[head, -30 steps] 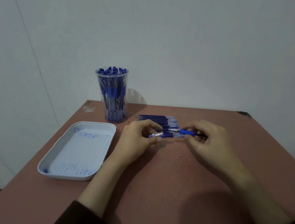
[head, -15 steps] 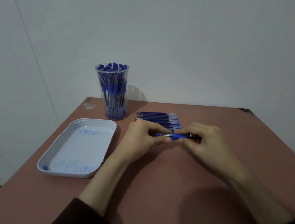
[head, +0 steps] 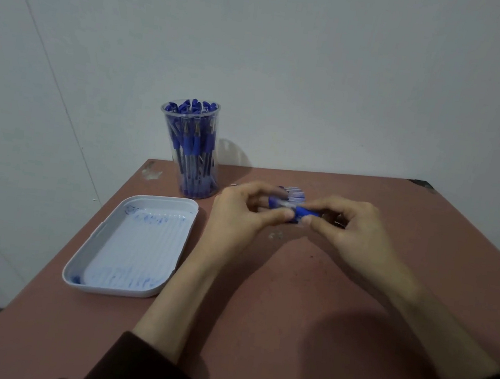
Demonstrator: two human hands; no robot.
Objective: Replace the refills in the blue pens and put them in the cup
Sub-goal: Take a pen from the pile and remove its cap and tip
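- Desk (head: 303, 337), reddish-brown and scuffed, stands against a pale wall (head: 319, 72); its far left corner is chipped.
- Left hand (head: 238, 219) is held just above the middle of the desk. Its thumb and curled fingers pinch the clear end of a blue pen (head: 287, 208).
- Right hand (head: 356, 234) faces it and grips the same pen by its blue rubber part between thumb and forefinger, with the other fingers curled behind.
- The pen lies roughly level between the two hands, lifted off the desk. It is blurred, so I cannot tell whether its halves are joined or apart.
- Cup (head: 188, 113), clear and upright, stands near the far left corner of the desk, beyond the left hand and apart from it. It is packed with standing pens (head: 191, 147), all blue.
- A flat row (head: 296, 194) of blue refills or pens lies on the desk just behind the hands, mostly hidden by them; which they are cannot be told.
- A white tray (head: 110, 290), shallow and smeared with blue ink, sits on the left side of the desk, nearer than the cup and just beside the left forearm.
- A small clear bit (head: 275, 235) lies on the desk below the pen.
- Dark sleeves (head: 138, 367) cover both arms at the bottom edge.
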